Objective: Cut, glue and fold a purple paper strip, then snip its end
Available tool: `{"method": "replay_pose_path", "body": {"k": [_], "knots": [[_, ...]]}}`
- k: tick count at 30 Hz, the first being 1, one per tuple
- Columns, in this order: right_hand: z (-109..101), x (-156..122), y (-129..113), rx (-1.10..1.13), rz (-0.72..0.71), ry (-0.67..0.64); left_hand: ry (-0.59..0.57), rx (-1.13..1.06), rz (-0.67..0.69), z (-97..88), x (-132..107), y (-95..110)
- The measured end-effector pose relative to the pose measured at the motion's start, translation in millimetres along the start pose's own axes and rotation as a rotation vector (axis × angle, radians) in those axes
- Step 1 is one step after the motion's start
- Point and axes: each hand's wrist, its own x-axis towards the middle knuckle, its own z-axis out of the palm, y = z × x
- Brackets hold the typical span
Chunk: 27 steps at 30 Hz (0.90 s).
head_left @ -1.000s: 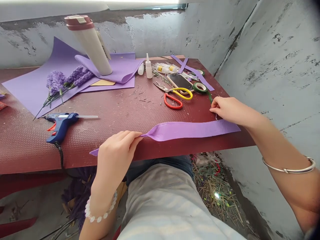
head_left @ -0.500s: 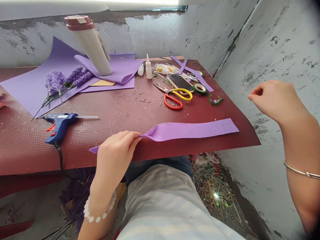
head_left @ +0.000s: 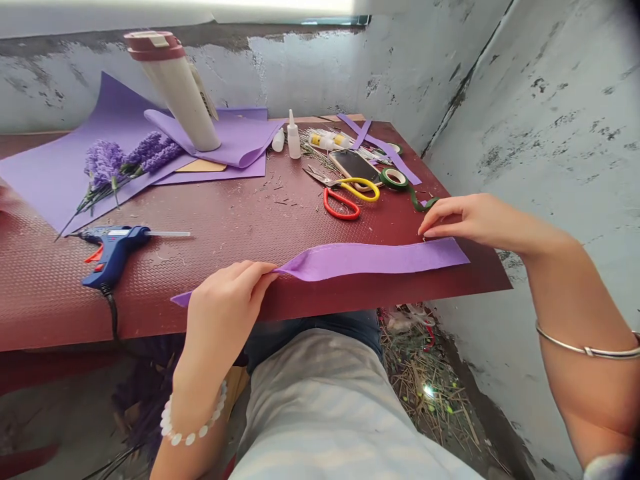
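A long purple paper strip (head_left: 370,259) lies along the near edge of the dark red table (head_left: 225,227). My left hand (head_left: 225,313) pinches the strip near its left end, fingers closed on it. My right hand (head_left: 467,219) rests at the strip's far right end, fingers extended, fingertips touching its upper edge; nothing shows in its grasp.
Red and yellow scissors (head_left: 345,193), a phone (head_left: 355,165), a green tape roll (head_left: 395,177), glue bottles (head_left: 293,137), a blue glue gun (head_left: 113,250), purple sheets (head_left: 60,173), lavender stems (head_left: 120,163) and a white tumbler (head_left: 180,87) sit on the table. Walls close in behind and right.
My right hand lifted off the strip's right end, rose toward the wall half a second ago, and has come back down onto the strip's edge. The left hand stayed put.
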Motion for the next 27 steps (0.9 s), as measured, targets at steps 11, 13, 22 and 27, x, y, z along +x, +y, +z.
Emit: {"method": "replay_pose_path", "body": {"k": [11, 13, 22, 27], "knots": [[-3, 20, 11, -0.004, -0.071, -0.140, -0.010, -0.010, -0.008, 0.1, 0, 0], [-4, 22, 13, -0.002, -0.074, -0.154, -0.013, -0.013, -0.011, 0.2, 0, 0], [-2, 24, 20, -0.006, -0.113, -0.159, -0.024, -0.026, -0.032, -0.6, 0, 1], [-5, 21, 20, 0.009, -0.082, -0.162, -0.029, -0.012, -0.028, 0.0, 0, 1]]}}
